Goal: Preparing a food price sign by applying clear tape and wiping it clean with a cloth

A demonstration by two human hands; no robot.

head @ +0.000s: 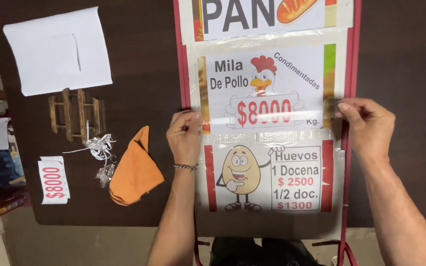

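Pinching clear tape, it seems, left hand and right hand stretch it across the sign.

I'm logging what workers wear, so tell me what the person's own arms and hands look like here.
Both forearms are bare, with no sleeves in view and no gloves. The left hand has a thin beaded bracelet around the wrist. The right hand shows no jewellery or watch. Nails are short.

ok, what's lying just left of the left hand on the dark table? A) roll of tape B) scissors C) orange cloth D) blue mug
C: a folded orange cloth lies on the table just left of the left hand, which presses the sign board.
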